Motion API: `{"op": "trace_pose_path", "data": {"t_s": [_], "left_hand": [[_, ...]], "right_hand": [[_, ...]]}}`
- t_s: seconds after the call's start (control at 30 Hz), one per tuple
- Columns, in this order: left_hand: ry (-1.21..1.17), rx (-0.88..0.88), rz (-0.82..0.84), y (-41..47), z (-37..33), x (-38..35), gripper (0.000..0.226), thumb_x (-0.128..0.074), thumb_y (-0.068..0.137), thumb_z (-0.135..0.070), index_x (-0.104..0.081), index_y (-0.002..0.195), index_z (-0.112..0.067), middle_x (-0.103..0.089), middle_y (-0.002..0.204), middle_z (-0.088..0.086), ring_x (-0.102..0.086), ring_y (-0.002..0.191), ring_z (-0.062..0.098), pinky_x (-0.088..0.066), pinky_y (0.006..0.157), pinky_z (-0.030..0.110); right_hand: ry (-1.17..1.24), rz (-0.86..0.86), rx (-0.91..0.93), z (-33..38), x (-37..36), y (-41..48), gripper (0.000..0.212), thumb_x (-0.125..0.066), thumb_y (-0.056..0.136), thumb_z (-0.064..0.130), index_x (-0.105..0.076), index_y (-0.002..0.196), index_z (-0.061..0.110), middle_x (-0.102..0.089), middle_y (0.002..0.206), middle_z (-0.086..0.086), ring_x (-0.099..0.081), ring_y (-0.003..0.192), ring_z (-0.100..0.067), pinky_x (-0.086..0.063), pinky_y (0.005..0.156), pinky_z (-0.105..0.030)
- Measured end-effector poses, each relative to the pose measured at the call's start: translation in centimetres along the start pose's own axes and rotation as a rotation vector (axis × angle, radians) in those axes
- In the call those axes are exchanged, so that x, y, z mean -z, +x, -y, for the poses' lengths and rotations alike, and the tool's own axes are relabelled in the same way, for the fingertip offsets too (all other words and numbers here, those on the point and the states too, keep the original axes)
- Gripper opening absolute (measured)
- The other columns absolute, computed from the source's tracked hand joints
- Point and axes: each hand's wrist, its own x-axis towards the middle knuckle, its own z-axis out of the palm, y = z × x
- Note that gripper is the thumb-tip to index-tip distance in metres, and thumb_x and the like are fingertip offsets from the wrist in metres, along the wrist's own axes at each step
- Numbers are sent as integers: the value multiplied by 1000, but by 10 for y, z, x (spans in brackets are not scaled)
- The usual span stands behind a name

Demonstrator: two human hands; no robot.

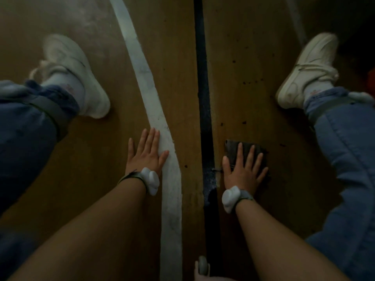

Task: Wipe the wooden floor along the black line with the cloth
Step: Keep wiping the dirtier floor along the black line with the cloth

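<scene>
A black line [204, 94] runs up the middle of the brown wooden floor [178, 82]. Just right of it lies a dark grey cloth [233, 148], flat on the boards. My right hand [244, 169] presses on the cloth with its fingers straight and spread; the cloth's near part is hidden under the palm. My left hand [147, 154] rests flat on the floor left of the black line, its fingers partly over a white line [154, 102]. The black line is scuffed and pale close to my right wrist.
My legs in blue jeans and white shoes [77, 74] [306, 72] lie spread to either side. Small dark specks [252, 82] dot the boards right of the black line. A small grey wheel [203, 267] shows at the bottom edge.
</scene>
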Motion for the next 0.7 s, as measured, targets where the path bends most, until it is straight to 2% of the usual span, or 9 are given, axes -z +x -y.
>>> {"op": "trace_pose_path", "data": {"t_s": [0.17,0.3,0.53,0.6,0.7], "left_hand": [[1,4,24,-1,-2,2,68,-9,99,-59,22,151,-28,27,158,-9,28,143,11,23,114,46],[-10,-3,29,-1,-3,3,68,-8,99,-59,22,151,-28,27,158,-10,29,142,10,22,115,46],[-24,1,42,1,1,1,68,-9,98,-61,21,151,-29,28,157,-12,31,138,6,23,113,46],[-28,1,57,3,1,2,69,-10,98,-61,21,151,-29,28,157,-12,31,138,7,23,112,46],[-41,0,80,6,2,5,69,-11,99,-60,19,152,-29,27,158,-12,28,143,9,22,113,47]], "right_hand": [[3,-9,-1,2,-3,0,68,-19,96,65,11,152,41,14,164,0,17,150,-27,7,119,-56],[0,14,16,8,-4,-11,65,-14,95,66,21,144,43,19,163,-3,20,149,-30,6,118,-59],[-61,139,323,44,-21,-66,67,-3,90,71,32,142,46,41,150,-1,37,140,-30,21,112,-59],[-37,148,431,46,-30,-82,66,2,88,72,30,143,48,38,154,-2,37,141,-30,22,111,-59],[-74,79,565,39,-40,-91,65,-5,92,72,13,150,48,18,162,-3,24,147,-29,16,114,-58]]}}
